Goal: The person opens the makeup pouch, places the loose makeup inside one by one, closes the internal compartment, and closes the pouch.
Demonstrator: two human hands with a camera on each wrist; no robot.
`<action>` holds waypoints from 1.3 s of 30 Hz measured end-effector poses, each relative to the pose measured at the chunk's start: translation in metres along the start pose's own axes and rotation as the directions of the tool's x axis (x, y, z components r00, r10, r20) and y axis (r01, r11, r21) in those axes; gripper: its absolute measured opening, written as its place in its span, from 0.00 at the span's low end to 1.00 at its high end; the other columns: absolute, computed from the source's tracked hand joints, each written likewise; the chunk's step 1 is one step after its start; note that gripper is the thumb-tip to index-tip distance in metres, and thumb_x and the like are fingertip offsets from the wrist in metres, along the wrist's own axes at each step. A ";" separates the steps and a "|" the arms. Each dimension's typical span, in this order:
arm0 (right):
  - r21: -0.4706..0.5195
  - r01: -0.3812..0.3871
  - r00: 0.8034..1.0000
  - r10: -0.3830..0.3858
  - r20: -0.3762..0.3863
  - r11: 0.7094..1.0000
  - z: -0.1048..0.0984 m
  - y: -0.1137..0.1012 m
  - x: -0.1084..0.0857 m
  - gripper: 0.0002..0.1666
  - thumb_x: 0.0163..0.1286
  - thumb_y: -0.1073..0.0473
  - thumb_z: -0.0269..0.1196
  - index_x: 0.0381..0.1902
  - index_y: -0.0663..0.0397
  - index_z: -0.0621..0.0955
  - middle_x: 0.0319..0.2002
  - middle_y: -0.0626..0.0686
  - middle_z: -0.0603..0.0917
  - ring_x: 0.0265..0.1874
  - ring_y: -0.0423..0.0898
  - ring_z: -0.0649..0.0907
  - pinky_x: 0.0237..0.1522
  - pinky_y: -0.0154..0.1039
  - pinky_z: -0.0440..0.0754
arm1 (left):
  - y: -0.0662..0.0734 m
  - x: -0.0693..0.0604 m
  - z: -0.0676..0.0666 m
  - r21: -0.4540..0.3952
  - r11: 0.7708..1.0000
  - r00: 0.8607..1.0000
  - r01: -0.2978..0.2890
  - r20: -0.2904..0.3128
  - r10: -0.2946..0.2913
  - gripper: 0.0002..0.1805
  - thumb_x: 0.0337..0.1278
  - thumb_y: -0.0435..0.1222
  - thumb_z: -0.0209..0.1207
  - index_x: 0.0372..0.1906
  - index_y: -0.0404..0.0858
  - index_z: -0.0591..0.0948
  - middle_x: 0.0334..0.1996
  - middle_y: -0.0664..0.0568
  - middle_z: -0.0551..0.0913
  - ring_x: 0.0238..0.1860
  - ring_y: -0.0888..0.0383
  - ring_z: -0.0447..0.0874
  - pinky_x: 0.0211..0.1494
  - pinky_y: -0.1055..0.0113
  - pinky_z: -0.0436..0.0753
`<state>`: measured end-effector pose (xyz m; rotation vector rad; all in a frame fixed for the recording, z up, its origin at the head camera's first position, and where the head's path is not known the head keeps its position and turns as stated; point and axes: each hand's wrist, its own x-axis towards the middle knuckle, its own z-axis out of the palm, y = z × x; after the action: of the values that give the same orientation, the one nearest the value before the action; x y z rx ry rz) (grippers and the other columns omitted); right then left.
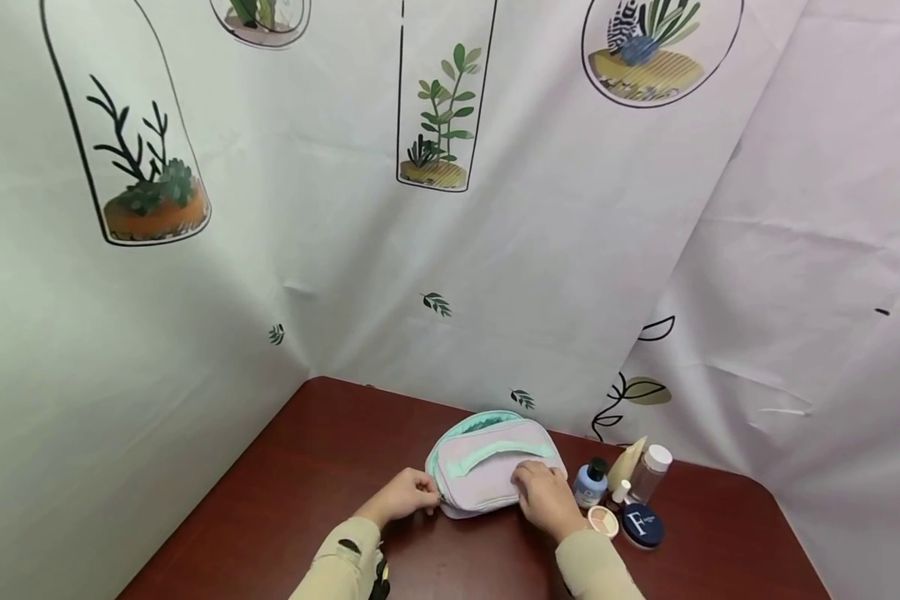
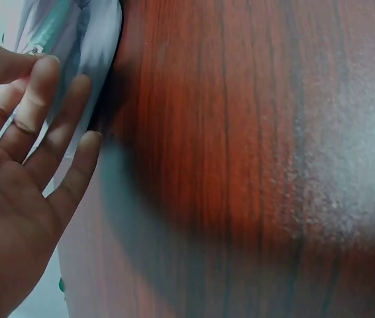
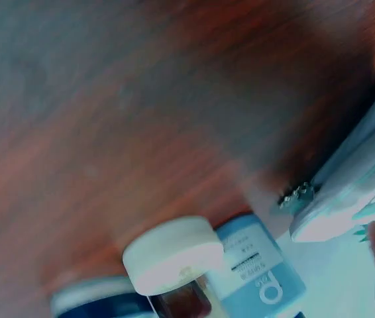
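Head view: left hand (image 1: 407,493) pinches metal zipper pull (image 2: 36,50); right hand (image 1: 544,493) rests unclenched on pink-and-mint fabric pouch (image 1: 483,485); slack could cause jamming.

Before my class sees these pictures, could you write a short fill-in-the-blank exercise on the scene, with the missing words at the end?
1. The left hand pinches the pouch's ____ pull.
2. The right hand touches the pouch, whose handle is mint ____.
3. The blue bottle has a ____ cap.
4. The clear bottle stands to the person's ____ of the pouch.

Missing words: zipper; green; black; right.
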<state>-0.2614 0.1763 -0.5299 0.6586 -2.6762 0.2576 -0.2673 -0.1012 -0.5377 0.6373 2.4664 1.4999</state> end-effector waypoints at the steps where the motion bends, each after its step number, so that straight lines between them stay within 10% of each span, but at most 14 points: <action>1: 0.023 0.002 0.999 -0.003 0.042 1.000 0.000 0.000 -0.001 0.13 0.49 0.63 0.66 0.36 0.54 0.81 0.43 0.51 0.80 0.48 0.51 0.77 0.44 0.54 0.71 | 0.000 0.000 0.000 -0.009 1.000 1.000 0.001 -0.004 -0.001 0.06 0.45 0.28 0.60 0.19 0.32 0.79 0.15 0.47 0.78 0.19 0.60 0.73 0.22 0.70 0.70; 5: 0.044 -0.018 0.997 0.015 0.075 0.999 0.001 0.000 -0.005 0.20 0.50 0.63 0.68 0.45 0.57 0.82 0.50 0.53 0.80 0.53 0.53 0.77 0.47 0.55 0.72 | -0.001 -0.002 0.000 -0.017 1.000 1.000 0.010 -0.020 -0.010 0.05 0.46 0.29 0.60 0.20 0.32 0.79 0.16 0.47 0.79 0.20 0.58 0.74 0.22 0.69 0.70; 15: -0.019 -0.139 0.985 0.136 -0.108 0.990 0.000 -0.008 0.000 0.03 0.54 0.59 0.68 0.29 0.46 0.86 0.28 0.45 0.85 0.29 0.46 0.83 0.34 0.47 0.75 | 0.004 -0.001 0.003 0.006 1.000 0.999 0.007 -0.051 -0.007 0.05 0.45 0.29 0.60 0.20 0.33 0.80 0.15 0.50 0.80 0.19 0.54 0.77 0.21 0.70 0.72; 39: 0.062 -0.257 0.961 0.262 -0.090 0.964 -0.010 -0.024 0.008 0.03 0.52 0.57 0.69 0.28 0.47 0.86 0.25 0.48 0.85 0.25 0.51 0.82 0.28 0.47 0.77 | 0.011 0.001 0.023 -0.093 0.995 0.999 0.042 0.021 -0.041 0.04 0.47 0.27 0.60 0.24 0.27 0.81 0.15 0.45 0.81 0.18 0.61 0.75 0.22 0.69 0.74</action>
<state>-0.2530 0.1546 -0.5155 0.2970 -2.6653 0.4164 -0.2565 -0.0781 -0.5383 0.5769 2.3646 1.5754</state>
